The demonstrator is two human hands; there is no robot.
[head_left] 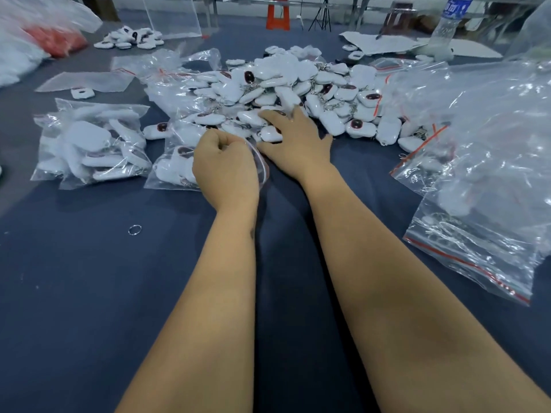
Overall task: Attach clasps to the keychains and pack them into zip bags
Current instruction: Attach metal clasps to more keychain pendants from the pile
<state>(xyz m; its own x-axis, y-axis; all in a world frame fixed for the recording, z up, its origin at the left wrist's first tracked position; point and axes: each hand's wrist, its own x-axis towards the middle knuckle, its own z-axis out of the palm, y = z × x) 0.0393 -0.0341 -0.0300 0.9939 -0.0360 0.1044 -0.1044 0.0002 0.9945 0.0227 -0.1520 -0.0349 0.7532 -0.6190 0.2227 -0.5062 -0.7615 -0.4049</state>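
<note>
A big pile of white keychains [298, 84] with dark red spots and metal chains lies in the middle of the dark blue table [89, 293]. My left hand [226, 168] has its fingers curled on the mouth of a clear zip bag [173, 171] partly filled with keychains. My right hand [295, 144] lies with fingers spread on the near edge of the pile, touching loose keychains. A filled zip bag [92, 141] lies to the left.
Empty zip bags with red seals [477, 248] are heaped at the right. A loose metal ring [134, 230] lies on the cloth near left. A smaller keychain heap [131, 38], a water bottle [447, 22] and an orange stool [278, 13] stand at the back.
</note>
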